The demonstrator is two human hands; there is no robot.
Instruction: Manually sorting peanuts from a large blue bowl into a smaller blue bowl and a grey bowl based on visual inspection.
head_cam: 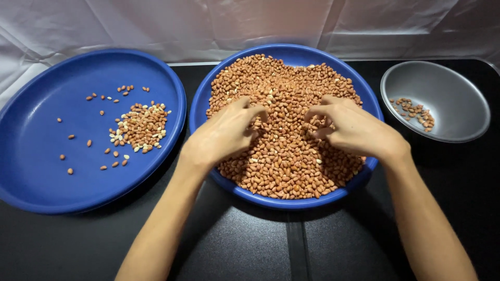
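Note:
A round blue tray [204,99] in the middle is heaped with brown-skinned peanuts [286,161]. My left hand [224,132] rests palm down on the heap's left side, fingers curled into the nuts. My right hand [354,127] lies on the right side, fingertips bent and pinching among the peanuts. Whether either hand has nuts in its grip is hidden by the fingers. The two hands' fingertips are a short gap apart near the heap's centre.
A larger blue tray [41,171] on the left carries a small pile of peanuts [143,127] and scattered ones. A grey metal bowl [453,109] at the right has a few peanuts [414,112]. All sit on a black table [250,244]; white cloth [208,26] hangs behind.

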